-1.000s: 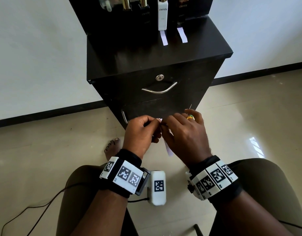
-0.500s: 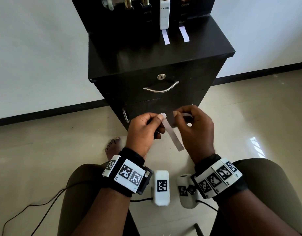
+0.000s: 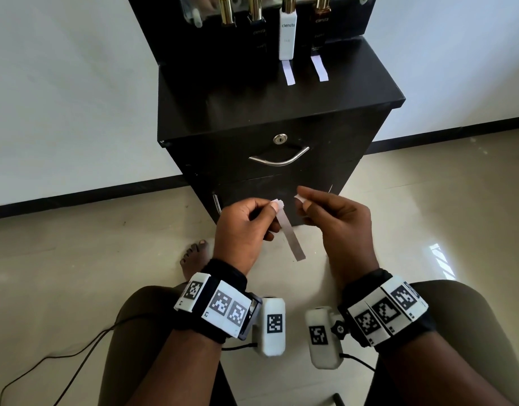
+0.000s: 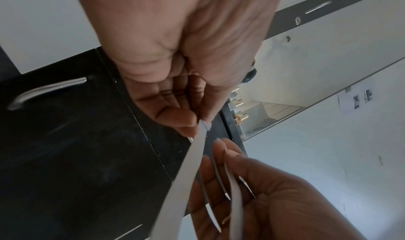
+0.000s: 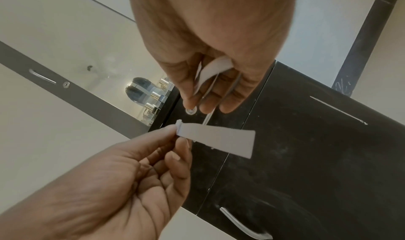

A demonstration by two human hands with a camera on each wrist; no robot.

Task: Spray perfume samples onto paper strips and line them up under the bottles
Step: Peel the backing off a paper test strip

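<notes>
My left hand [image 3: 274,206] pinches the top end of one white paper strip [image 3: 290,235], which hangs down and to the right in front of the cabinet's lower drawer. In the right wrist view the same strip [image 5: 217,139] sticks out flat from the left hand's fingertips [image 5: 175,131]. My right hand [image 3: 300,200], just to the right and apart from it, holds a small bundle of strips [image 5: 215,68] curled inside its fingers. At the cabinet's back stand the perfume bottles, among them a white bottle [image 3: 287,36] and a dark bottle [image 3: 321,27]. One strip [image 3: 289,72] lies below the white bottle and another [image 3: 319,68] below the dark one.
The black cabinet [image 3: 252,112] has a locked drawer with a metal handle [image 3: 278,159]. Two more gold-capped bottles [image 3: 240,10] stand left of the white one. A bare foot [image 3: 193,256] and a cable [image 3: 62,358] are on the tiled floor, and my knees are below the wrists.
The hands were pressed together over the bundle. They have drawn apart, the left hand keeping one strip and the right hand moving right with the others.
</notes>
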